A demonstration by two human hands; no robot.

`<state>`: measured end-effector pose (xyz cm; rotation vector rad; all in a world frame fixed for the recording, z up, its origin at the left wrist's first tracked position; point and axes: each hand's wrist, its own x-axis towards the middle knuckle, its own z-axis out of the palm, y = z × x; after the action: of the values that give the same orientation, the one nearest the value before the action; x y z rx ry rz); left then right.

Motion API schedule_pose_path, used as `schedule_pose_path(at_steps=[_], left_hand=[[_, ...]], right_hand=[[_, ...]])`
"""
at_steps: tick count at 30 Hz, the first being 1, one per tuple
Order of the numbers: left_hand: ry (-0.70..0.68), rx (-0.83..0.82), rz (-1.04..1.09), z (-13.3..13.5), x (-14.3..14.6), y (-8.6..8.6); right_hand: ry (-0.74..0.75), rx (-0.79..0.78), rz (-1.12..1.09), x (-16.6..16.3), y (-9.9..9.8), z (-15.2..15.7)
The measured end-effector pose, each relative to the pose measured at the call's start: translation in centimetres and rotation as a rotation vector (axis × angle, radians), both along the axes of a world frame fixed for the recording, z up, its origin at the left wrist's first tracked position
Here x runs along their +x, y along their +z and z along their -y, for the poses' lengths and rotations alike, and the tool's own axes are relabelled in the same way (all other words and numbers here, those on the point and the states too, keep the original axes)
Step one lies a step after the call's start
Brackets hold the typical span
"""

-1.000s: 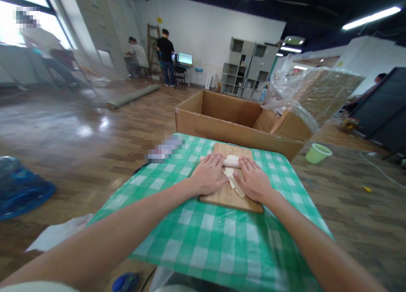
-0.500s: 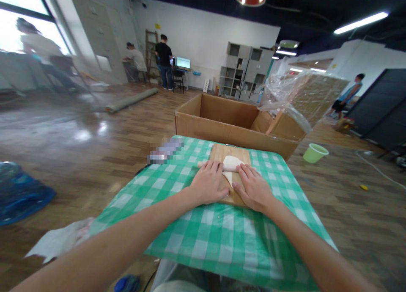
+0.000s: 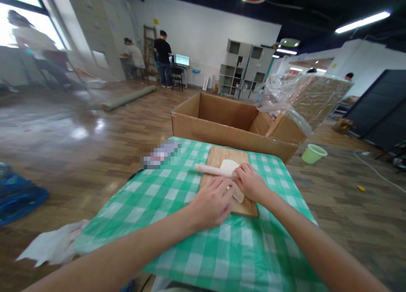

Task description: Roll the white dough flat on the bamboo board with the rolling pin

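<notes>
On a wooden cutting board (image 3: 218, 155) lies a flat piece of pale dough (image 3: 229, 165). A thin wooden rolling pin (image 3: 209, 169) lies across the dough, its left end sticking out past the board. My right hand (image 3: 252, 183) is closed around the pin's right end. Lower and to the left, my left hand (image 3: 213, 202) is off the pin, its bent fingers at the near edge of the dough. Its fingertips and thumb are partly hidden, but they appear to pinch the dough. Part of the dough shows between my two hands.
A green checked cloth (image 3: 177, 211) covers the table. Beyond it stands a large open cardboard box (image 3: 215, 127). A blurred-out item (image 3: 161, 153) lies at the table's far left corner. A green bucket (image 3: 314, 154) stands on the floor at right. Several people are farther back.
My left hand has left the rolling pin and come down toward me to the dough's near edge. My right hand stays at the pin's right end. More of the pin's left side shows.
</notes>
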<state>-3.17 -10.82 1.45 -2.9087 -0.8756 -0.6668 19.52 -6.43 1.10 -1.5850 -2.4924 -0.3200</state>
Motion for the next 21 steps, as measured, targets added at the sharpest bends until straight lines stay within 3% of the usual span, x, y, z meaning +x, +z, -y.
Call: schedule_pose_path(at_steps=[3, 8, 12, 17, 21], left_hand=[[-0.055, -0.026, -0.049, 0.3, 1.8, -0.2], [0.047, -0.020, -0.033, -1.4, 4.7, -0.6], [0.033, -0.051, -0.116, -2.7, 5.2, -0.5], [-0.189, -0.004, -0.131, -4.6, 2.0, -0.2], [-0.315, -0.041, -0.155, -7.3, -2.1, 0.6]], right_hand=[[-0.024, 0.011, 0.020, 0.8, -0.7, -2.2], [-0.191, 0.065, -0.445, 3.0, -1.4, -4.3], [-0.267, 0.090, -0.574, 4.1, -1.3, -4.8], [-0.363, 0.123, -0.791, 4.4, -1.6, -4.1], [-0.322, 0.087, -0.780, 4.4, -1.4, -3.4]])
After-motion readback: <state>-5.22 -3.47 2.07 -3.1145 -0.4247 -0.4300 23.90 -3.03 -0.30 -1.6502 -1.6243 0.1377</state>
